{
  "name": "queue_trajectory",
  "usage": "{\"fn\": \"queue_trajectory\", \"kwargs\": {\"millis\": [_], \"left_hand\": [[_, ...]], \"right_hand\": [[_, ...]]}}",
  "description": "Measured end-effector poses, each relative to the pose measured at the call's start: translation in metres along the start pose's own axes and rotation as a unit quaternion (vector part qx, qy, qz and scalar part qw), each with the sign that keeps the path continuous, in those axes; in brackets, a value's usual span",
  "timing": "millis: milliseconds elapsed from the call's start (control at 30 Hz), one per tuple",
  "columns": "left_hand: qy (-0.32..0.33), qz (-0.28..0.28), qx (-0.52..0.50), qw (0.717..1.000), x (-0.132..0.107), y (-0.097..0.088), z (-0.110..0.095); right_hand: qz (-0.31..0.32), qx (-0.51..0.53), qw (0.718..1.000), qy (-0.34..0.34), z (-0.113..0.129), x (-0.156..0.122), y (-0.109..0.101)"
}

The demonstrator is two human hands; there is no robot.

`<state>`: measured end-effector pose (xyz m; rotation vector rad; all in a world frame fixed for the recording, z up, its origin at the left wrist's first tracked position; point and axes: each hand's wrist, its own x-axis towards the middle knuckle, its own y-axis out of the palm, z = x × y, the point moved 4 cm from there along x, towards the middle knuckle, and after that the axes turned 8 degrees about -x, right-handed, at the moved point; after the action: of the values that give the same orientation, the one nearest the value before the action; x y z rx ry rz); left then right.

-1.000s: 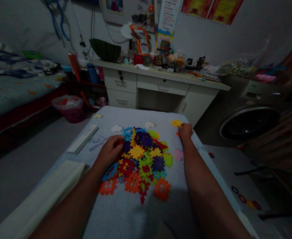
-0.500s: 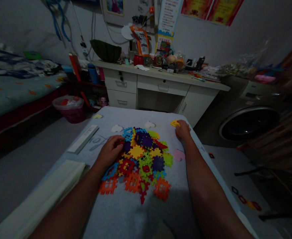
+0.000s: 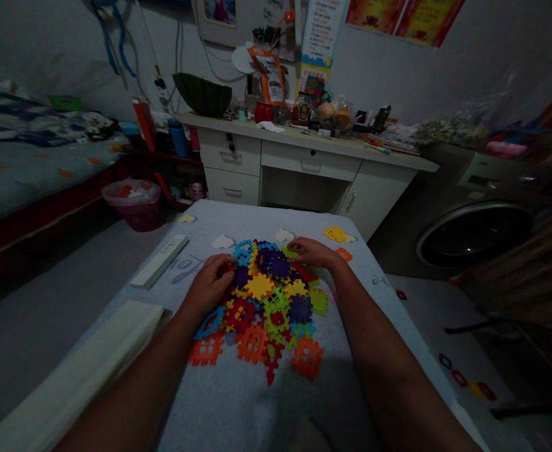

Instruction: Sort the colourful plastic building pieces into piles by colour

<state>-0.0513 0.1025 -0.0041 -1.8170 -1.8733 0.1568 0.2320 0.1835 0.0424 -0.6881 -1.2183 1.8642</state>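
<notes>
A heap of interlocking plastic building pieces, among them a yellow piece (image 3: pixel 259 287) and a purple piece (image 3: pixel 300 309), covers the middle of the cloth-covered table (image 3: pixel 332 389). At the heap's left side rests my left hand (image 3: pixel 211 280), its fingers loosely bent and the thumb apart. My right hand (image 3: pixel 314 252) reaches over the heap's back right, fingers apart beside a lime-green piece (image 3: pixel 289 252) that they partly hide. Away from the heap, at the table's far right corner, lie a yellow piece (image 3: pixel 335 234) and an orange piece (image 3: pixel 345 254).
A long white box (image 3: pixel 160 262) lies at the table's left, with folded pale cloth (image 3: pixel 110 351) nearer me. Beyond stands a cluttered white desk (image 3: pixel 308 154), with a washing machine (image 3: pixel 473 232) to the right. A pink bin (image 3: pixel 134 204) is on the floor at left.
My right hand has left the yellow piece at the far right corner and moved left to the heap. The orange piece beside it now shows. My left hand stays in place.
</notes>
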Motion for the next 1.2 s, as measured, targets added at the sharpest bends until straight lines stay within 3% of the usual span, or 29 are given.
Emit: {"fn": "queue_trajectory", "kwargs": {"millis": [233, 367, 600, 700, 833, 1000, 1200], "left_hand": [[0.008, 0.005, 0.006, 1.0, 0.0, 0.002, 0.003], [0.009, 0.002, -0.001, 1.0, 0.0, 0.002, 0.003], [0.002, 0.001, 0.004, 1.0, 0.0, 0.002, 0.002], [0.002, 0.001, 0.006, 1.0, 0.001, 0.002, 0.002], [0.005, 0.003, 0.011, 1.0, 0.002, 0.002, 0.001], [-0.009, -0.003, 0.017, 1.0, 0.002, 0.002, 0.001], [-0.006, -0.004, 0.017, 1.0, 0.002, 0.001, 0.001]], "right_hand": [[0.018, -0.013, 1.0, -0.006, -0.007, 0.002, -0.002], [-0.051, 0.001, 0.999, 0.014, -0.015, -0.003, -0.019], [-0.124, 0.122, 0.981, 0.091, -0.035, -0.029, -0.045], [-0.114, 0.149, 0.972, 0.144, -0.048, -0.05, -0.05], [-0.073, 0.148, 0.968, 0.189, -0.065, -0.085, -0.048], [-0.028, 0.14, 0.966, 0.217, -0.085, -0.122, -0.031], [-0.067, 0.027, 0.969, 0.236, -0.098, -0.142, -0.018]]}}
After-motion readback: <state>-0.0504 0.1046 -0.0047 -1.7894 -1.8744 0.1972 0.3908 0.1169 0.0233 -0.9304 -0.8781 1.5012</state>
